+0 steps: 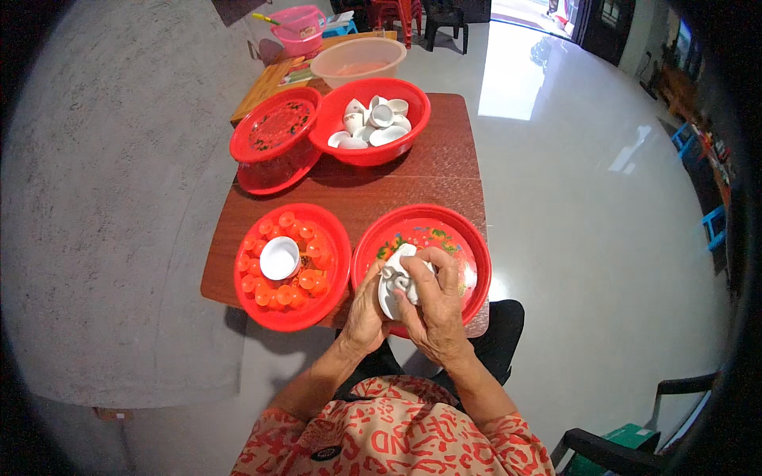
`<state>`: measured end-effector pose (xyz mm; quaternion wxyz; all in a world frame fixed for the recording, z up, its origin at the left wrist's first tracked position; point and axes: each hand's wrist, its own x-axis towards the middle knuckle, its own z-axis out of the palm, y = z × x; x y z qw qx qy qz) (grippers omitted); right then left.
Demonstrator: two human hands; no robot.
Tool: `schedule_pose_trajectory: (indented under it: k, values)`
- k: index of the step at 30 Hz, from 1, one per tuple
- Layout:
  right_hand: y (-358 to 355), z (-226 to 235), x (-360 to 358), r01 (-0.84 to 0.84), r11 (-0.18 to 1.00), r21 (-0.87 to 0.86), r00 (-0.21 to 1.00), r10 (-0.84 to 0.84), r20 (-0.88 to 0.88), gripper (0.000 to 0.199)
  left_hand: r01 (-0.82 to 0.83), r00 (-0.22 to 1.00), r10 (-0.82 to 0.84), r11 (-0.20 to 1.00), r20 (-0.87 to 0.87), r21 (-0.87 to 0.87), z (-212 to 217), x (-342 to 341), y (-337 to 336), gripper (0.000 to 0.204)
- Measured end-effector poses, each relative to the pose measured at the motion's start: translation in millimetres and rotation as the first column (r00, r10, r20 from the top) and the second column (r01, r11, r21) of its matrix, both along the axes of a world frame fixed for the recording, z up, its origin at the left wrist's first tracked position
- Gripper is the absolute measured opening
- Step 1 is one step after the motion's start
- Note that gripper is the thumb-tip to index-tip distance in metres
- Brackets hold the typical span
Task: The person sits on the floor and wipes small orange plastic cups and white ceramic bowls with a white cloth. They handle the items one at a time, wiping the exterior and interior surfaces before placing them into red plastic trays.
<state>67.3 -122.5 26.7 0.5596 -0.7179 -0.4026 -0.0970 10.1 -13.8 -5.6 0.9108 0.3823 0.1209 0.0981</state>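
Note:
Over the red basin (479,252) at the near right, my left hand (365,316) grips a small white bowl (386,302) from its left side. My right hand (438,308) has its fingers curled around a crumpled white cloth (402,270) pressed into the bowl. The cloth and the fingers hide much of the bowl. Left of my hands, a red tray (340,238) carries a ring of small orange cups (262,293). Among them stands a white bowl (279,259).
Farther back, a red basin (419,119) holds several white cups and bowls (382,117). Beside it, a patterned red basin (274,131) leans. A translucent basin (357,63) and a pink basin (298,24) stand behind. The brown table (365,190) has a grey wall along its left.

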Motion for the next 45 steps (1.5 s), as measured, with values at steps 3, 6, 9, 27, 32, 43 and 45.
schedule_pose_trajectory:
  k: [3, 6, 9, 27, 32, 43, 45]
  values:
    - [-9, 4, 1, -0.13, 0.988, -0.086, 0.992, 0.129, -0.018, 0.058, 0.007, 1.0, -0.007, 0.999, 0.012, 0.053, 2, -1, 3, 0.035]
    - [-17, 9, 2, -0.192, 0.968, -0.16, 0.981, 0.194, -0.003, 0.063, 0.009, 0.999, -0.011, 0.999, 0.032, 0.053, -2, -2, 5, 0.032]
    - [-18, 1, 7, -0.255, 0.954, -0.156, 0.964, 0.264, 0.04, 0.056, 0.022, 0.999, -0.023, 0.999, 0.037, 0.042, -3, -2, 7, 0.03]
    - [-7, 2, 3, -0.176, 0.984, 0.033, 0.982, 0.174, 0.069, 0.043, -0.007, 0.993, -0.008, 0.993, 0.122, 0.118, -6, -1, 15, 0.028]
    - [-7, -1, -3, 0.035, 0.997, -0.065, 0.995, -0.029, 0.094, 0.043, -0.045, 0.991, 0.022, 0.983, 0.128, 0.176, -2, 1, 10, 0.031]
    - [-28, 12, -5, -0.254, 0.951, -0.178, 0.962, 0.229, -0.15, 0.033, -0.049, 0.993, 0.024, 0.975, 0.114, 0.218, -11, 1, 14, 0.029]
    - [-29, 15, 0, -0.403, 0.91, -0.098, 0.896, 0.37, -0.245, 0.027, -0.036, 0.992, 0.012, 0.981, 0.126, 0.191, -12, 0, 14, 0.031]
